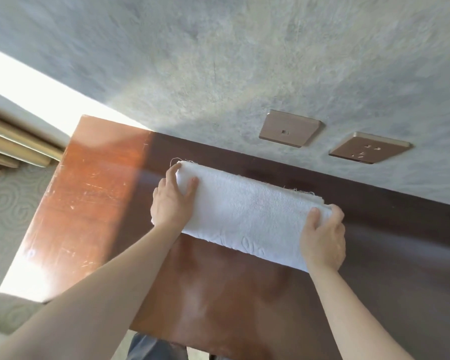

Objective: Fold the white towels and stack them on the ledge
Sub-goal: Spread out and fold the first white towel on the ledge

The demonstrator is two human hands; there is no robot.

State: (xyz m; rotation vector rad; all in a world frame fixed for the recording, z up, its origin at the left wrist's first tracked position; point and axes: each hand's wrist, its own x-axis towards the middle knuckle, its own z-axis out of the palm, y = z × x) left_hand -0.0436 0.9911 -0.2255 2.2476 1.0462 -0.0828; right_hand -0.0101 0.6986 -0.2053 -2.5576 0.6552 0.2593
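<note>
1. Grey mottled plaster wall (218,61) fills the upper view in front of you, rough and cloudy in texture.
2. Your wooden ledge (94,203) runs along the foot of that wall, reddish brown, glossy and scratched, sunlit at its left end and in shade to the right.
3. Your folded white towel (247,216) lies across the ledge just beside the wall, a thick terry oblong with frayed threads along its far edge.
4. Your left hand (170,201) grips the towel's left end, fingers curled round it.
5. Your right hand (324,237) grips its right end the same way.
6. Two square bronze wall plates, a switch (289,128) and a socket (369,148), sit on the wall above the towel.
</note>
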